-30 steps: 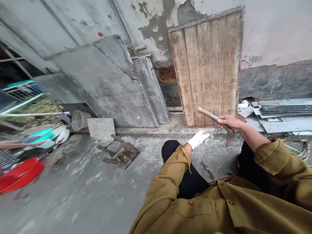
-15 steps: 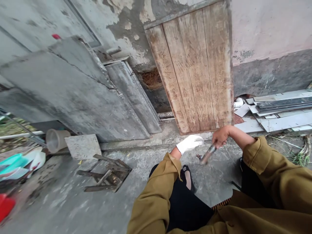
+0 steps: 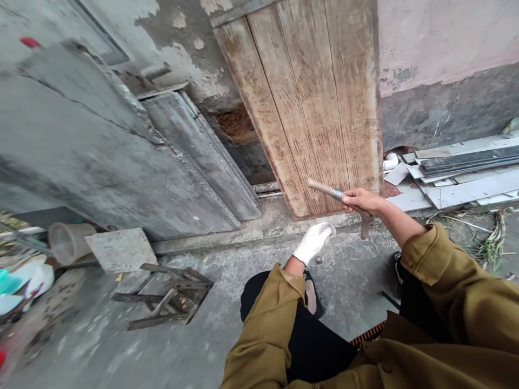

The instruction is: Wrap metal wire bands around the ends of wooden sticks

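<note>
My left hand (image 3: 313,242), in a white glove, is closed low in front of the plank panel's bottom edge. A greyish rounded edge shows at its fingertips; I cannot make out what it is. My bare right hand (image 3: 362,200) grips a wooden-handled tool (image 3: 323,187) near its bent end. The handle points up and left, with a silvery band close to my fingers, and a brownish stub hangs below the hand. Behind both hands, a worn wooden plank panel (image 3: 310,113) leans on the wall. On the concrete below my left hand lies a small round thing (image 3: 319,260).
Grey slabs (image 3: 101,146) lean at the left. A small wooden stool (image 3: 170,297) lies on its side on the concrete, near a square board (image 3: 121,249) and a tipped bucket (image 3: 68,243). Stacked boards (image 3: 466,178) and a white pipe elbow (image 3: 390,162) are at right.
My right hand has risen, and the tool's handle has swung from down-left to up-left across the panel. My left hand's fingers have curled in. The view has shifted to the right.
</note>
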Demonstrator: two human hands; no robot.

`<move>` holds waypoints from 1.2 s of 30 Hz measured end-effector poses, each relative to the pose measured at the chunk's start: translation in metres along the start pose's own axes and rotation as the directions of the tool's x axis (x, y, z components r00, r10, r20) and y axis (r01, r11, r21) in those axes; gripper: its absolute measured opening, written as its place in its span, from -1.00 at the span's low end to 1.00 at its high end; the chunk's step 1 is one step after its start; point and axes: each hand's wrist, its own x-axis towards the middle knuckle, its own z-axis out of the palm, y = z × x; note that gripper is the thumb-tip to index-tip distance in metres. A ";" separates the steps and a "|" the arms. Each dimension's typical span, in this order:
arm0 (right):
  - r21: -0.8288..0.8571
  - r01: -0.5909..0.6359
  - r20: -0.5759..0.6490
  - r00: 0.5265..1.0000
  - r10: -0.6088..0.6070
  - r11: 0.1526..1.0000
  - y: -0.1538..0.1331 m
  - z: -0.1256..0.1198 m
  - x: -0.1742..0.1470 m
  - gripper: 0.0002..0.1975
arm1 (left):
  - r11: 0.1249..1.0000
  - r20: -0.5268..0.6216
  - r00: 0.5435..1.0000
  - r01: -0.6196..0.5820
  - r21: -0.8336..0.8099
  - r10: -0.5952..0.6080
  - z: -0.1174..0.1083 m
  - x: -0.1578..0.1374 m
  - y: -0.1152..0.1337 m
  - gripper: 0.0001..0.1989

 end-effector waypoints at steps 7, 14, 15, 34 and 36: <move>-0.788 -0.180 0.192 0.837 0.513 0.589 0.013 0.000 -0.014 -0.90 | 0.847 0.169 0.984 -0.143 0.513 0.064 0.001 0.000 0.004 -0.77; -0.069 -0.086 0.648 0.754 0.110 0.994 0.000 -0.011 -0.047 -0.62 | 0.983 0.248 0.965 -0.040 -0.180 0.085 0.011 -0.001 0.016 -0.72; 0.041 -0.037 0.517 0.856 0.010 0.998 -0.003 -0.017 -0.050 -0.61 | 0.966 0.216 0.973 -0.018 -0.257 0.076 0.013 0.001 0.016 -0.68; -0.321 -0.059 0.698 0.659 0.278 0.945 -0.008 -0.009 -0.046 -0.61 | 0.975 0.168 0.985 0.079 -0.210 -0.043 0.006 0.007 0.017 -0.64; -0.096 0.032 0.548 0.836 0.026 0.995 -0.013 -0.016 -0.047 -0.56 | 0.974 0.153 0.987 0.080 -0.211 -0.047 0.010 0.009 0.015 -0.62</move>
